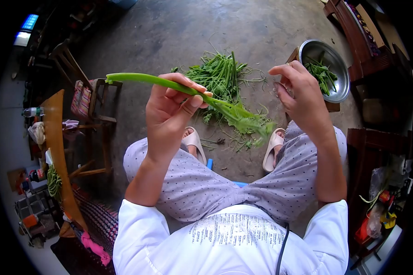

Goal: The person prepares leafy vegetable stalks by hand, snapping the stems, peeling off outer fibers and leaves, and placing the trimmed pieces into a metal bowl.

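From my end I see the left hand [167, 110] raised in front of the left knee, its fingers closed on a long green stalk [147, 79], pinched between thumb and fingertips. The thick bare end points out to the left; the leafy end hangs towards the right, blurred at its tip, over the gap between the legs. The right hand [303, 94] is up on the other side, apart from the stalk, its fingers curled but open, with the thumb tip clear of the index finger. I cannot tell whether anything thin is caught there.

Beyond the hands, a loose pile of greens [220, 75] lies on the concrete floor [170, 32], with stray bits scattered around it, some near the light sandals [195, 143]. To the right I have a metal bowl [341, 73] on a wooden support [332, 107], just beyond the right hand, holding short green pieces [323, 75]. On the left, a wooden chair [65, 57] with a patterned cushion [80, 97] stands beyond the table [55, 133].
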A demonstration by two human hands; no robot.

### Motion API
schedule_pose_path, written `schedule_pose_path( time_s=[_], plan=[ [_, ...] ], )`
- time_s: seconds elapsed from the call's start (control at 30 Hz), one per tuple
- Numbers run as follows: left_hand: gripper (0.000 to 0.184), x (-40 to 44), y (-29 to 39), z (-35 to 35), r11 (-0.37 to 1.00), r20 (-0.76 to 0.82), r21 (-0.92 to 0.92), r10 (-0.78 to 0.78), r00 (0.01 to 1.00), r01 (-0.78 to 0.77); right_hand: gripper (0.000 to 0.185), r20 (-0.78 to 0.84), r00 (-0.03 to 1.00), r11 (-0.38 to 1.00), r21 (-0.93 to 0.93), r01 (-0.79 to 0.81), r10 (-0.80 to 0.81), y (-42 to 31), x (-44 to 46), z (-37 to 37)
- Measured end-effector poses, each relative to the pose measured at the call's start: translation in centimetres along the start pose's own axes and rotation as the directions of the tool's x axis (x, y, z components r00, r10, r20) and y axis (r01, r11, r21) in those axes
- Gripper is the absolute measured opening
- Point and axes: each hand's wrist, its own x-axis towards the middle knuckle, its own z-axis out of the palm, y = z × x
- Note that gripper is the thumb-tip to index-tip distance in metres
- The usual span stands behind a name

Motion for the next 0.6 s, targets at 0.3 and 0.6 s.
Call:
schedule_pose_path(
  time_s=[0.3, 0.6],
  plan=[
    [0.028, -0.3, -0.9, 0.4, 0.999, 0.061, 0.004, -0.039, 0.997, 0.039, 0.012, 0.05, 0.978, 0.91, 0.379, 0.171, -0.204, -3.4, -1.1, 1.4],
    [0.028, -0.4, -0.8, 0.8, 0.998, 0.075, 0.055, -0.012, 0.997, 0.008, 0.011, -0.01, 0.974, 0.916, 0.34, 0.214, -0.224, -4.0, -1.1, 2.5]
  ],
)
